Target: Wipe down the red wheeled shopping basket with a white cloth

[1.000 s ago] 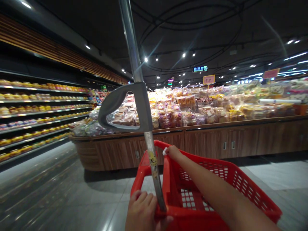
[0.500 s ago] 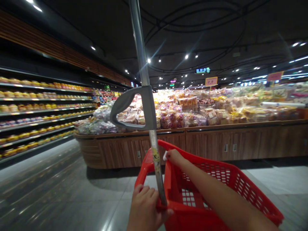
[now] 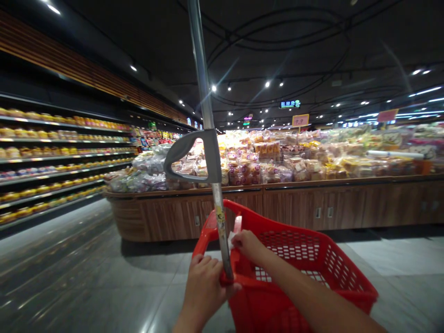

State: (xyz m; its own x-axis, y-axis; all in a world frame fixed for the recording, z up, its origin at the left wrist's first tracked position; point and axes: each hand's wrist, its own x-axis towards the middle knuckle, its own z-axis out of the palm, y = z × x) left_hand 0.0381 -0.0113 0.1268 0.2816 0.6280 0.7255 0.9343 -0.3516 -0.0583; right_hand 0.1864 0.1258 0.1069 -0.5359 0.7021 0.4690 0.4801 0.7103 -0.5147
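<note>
Lower centre: our left hand (image 3: 204, 286) curled around near-end bar of red perforated plastic basket (image 3: 277, 226), long side running lower right; our right hand (image 3: 248, 244), nearer basket interior, pinches white tissue-like scrap (image 3: 231, 238).

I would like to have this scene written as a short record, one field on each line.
Place: shop aisle
Left hand: closed on the handle frame of the red basket, next to the metal pole
Right hand: pinches a small white piece, material unclear, at the basket's red inner part
Pole: slightly tilted, carries a grey handle, which neither hand touches
Ahead: wooden counter with bagged goods piled on it
Left side: shelves with rows of goods
</note>
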